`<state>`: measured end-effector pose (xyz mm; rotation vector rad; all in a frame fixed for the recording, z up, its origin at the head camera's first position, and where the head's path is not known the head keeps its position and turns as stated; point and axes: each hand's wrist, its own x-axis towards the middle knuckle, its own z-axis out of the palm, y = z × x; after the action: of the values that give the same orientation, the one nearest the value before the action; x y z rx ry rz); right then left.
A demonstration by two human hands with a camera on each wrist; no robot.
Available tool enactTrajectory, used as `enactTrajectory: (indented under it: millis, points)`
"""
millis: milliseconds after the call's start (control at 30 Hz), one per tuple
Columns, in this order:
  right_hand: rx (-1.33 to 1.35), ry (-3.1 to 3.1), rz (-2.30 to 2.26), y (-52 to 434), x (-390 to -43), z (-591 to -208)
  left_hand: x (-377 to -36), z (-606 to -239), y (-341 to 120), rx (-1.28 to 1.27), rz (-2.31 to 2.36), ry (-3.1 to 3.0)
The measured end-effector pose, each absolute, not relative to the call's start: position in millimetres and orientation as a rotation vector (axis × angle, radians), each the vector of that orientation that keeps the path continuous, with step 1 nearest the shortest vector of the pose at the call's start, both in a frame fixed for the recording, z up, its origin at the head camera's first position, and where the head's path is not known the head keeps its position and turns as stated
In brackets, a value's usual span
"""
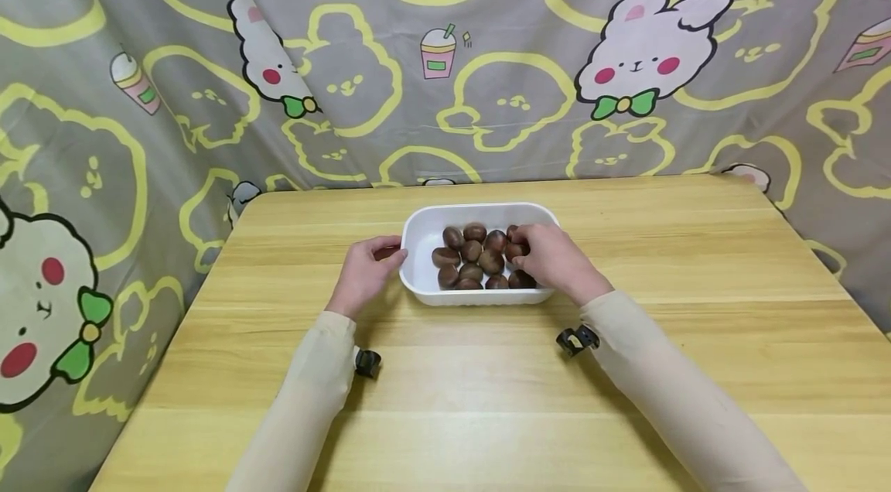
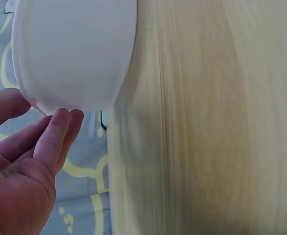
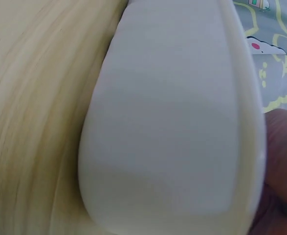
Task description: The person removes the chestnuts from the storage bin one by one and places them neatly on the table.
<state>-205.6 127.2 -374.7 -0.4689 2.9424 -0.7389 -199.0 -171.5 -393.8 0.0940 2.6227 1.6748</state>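
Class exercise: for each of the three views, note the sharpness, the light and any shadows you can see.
Head view: even, soft light, all sharp; faint shadows under the sleeves on the wooden table. Left wrist view: the white tray and the left hand are slightly soft; a dim shadow lies beside the tray. Right wrist view: the tray wall fills the frame, blurred from closeness, and the table grain smears.

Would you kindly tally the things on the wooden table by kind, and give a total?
Glossy brown chestnuts: at least 12 visible; others may be hidden under the right hand
White rectangular plastic tray: 1
Total: at least 13 things
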Motion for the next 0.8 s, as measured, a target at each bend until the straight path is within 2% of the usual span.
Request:
enactTrajectory:
  millis: [467,800]
  points:
    - [-0.526,2.959,-0.883,146,-200,-360,-199,-393,-170,0.029,1.701,2.581]
    - [-0.381,2.971,-1.068,180,-206,-334,-199,-393,-171,0.029,1.730,2.551]
